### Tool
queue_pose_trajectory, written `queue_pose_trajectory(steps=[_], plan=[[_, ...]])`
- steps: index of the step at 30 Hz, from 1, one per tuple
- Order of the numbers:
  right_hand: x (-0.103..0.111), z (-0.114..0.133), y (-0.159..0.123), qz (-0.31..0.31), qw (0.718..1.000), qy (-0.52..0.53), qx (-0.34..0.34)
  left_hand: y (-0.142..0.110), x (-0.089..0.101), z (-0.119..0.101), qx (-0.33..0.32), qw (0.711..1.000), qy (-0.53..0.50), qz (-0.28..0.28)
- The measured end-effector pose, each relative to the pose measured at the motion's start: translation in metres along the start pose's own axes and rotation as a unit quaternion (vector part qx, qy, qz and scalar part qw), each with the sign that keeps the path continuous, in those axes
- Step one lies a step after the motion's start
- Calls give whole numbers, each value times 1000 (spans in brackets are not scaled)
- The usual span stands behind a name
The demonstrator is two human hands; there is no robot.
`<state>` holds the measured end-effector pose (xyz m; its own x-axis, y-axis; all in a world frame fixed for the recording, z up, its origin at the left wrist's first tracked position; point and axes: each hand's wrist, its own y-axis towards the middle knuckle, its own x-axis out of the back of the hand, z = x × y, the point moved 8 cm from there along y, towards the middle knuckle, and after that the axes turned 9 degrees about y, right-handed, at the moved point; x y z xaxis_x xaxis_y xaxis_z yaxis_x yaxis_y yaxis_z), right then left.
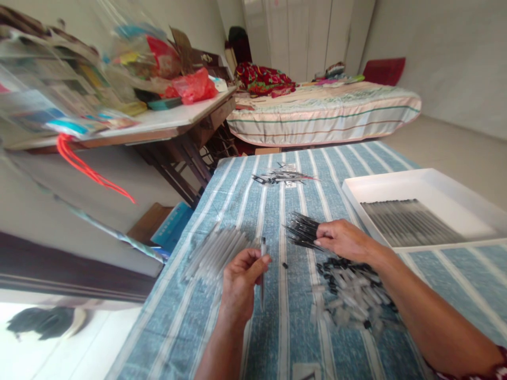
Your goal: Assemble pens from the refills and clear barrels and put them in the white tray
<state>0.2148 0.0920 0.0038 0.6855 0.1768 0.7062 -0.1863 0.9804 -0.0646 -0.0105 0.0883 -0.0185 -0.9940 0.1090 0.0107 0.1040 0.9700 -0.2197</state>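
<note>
My left hand is closed round a slim, clear grey pen barrel, held upright with a dark tip at its top. Just left of it lies a pile of similar translucent pen barrels. My right hand pinches at the near end of a bundle of black pen refills; how many sit between its fingers is hidden. Below that hand spreads a heap of clear pen caps with small black plugs among them. One small black piece lies alone between my hands.
A white tray with a row of pens stands at the right on the striped cloth. Farther back lies a loose pile of thin pen parts. A cluttered side table is at the left, a bed beyond.
</note>
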Motion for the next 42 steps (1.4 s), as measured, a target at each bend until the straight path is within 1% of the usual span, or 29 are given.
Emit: queue_pose_trajectory(steps=[6, 10, 14, 17, 22, 24, 27, 29, 32, 34, 37, 40, 42], plan=[[-4, 1, 0, 13, 1000, -3, 6, 3, 5, 1, 7, 999, -30, -33], [-10, 3, 0, 24, 1000, -4, 13, 3, 6, 1, 9, 997, -55, -44], [-21, 6, 0, 58, 998, -17, 18, 4, 10, 1, 7, 993, -99, -64], [-27, 5, 1, 79, 996, -33, 9, 4, 12, 0, 6, 990, -117, -74], [-24, 2, -2, 99, 992, -78, 4, 3, 12, -1, 3, 988, -136, -71], [-26, 6, -6, 125, 989, -83, 15, 3, 12, -2, 0, 987, -141, -74], [-39, 18, -14, 183, 980, -69, 39, 3, 11, -3, -4, 987, -140, -76], [-52, 25, -19, 206, 972, -92, 60, 3, 10, -3, -4, 988, -138, -72], [-69, 31, -22, 203, 962, -155, 97, 4, 8, -3, -3, 988, -144, -61], [-73, 34, -22, 192, 960, -172, 112, 4, 7, -3, -2, 987, -153, -56], [-68, 41, -22, 175, 968, -130, 126, 3, 6, -3, -5, 985, -165, -53], [-57, 49, -20, 148, 982, -36, 116, 2, 7, -5, -13, 983, -173, -54], [-55, 51, -18, 136, 985, 38, 97, 1, 7, -6, -18, 982, -178, -54]])
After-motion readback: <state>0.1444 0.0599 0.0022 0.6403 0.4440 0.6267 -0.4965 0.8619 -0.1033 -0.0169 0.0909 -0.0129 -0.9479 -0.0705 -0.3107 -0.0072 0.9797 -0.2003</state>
